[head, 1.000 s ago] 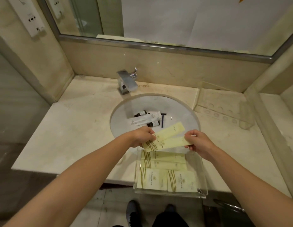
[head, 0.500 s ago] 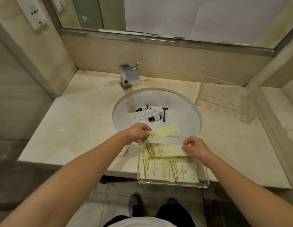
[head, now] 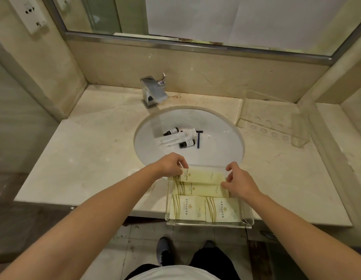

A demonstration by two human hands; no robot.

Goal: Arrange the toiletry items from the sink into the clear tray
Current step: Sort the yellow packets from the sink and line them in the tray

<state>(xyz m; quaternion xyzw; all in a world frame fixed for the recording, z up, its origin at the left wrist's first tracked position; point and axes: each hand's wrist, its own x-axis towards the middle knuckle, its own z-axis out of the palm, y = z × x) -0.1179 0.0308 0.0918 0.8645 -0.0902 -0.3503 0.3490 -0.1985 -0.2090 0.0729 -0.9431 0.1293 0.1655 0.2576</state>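
Both hands are pinching the ends of 1 long pale-yellow packet [head: 204, 175], its long axis running 9 to 3 o'clock along the far edge of the tray [head: 209, 224]. The left hand [head: 171, 164] grips the 9 o'clock end with thumb and fingers closed on it; the right hand [head: 239, 181] holds the 3 o'clock end the same way. The packet looks nearly seated, above a second long packet [head: 200, 189] and 2 square sachets [head: 205, 208] at the near edge.

What remains lies at 12 o'clock from the hands, in the sink [head: 222, 158]: 2 dark-capped bottles [head: 187, 143], a white tube [head: 178, 138] and a razor [head: 199, 139]. The razor's long axis runs 12 to 6 o'clock; the tube lies roughly 8 to 2 o'clock. The cluster sits about midway between the hands, perhaps a touch nearer the left.

The tray's clear walls are hard to trace, and the right hand covers its 3 o'clock side. The packet print is too small to read.
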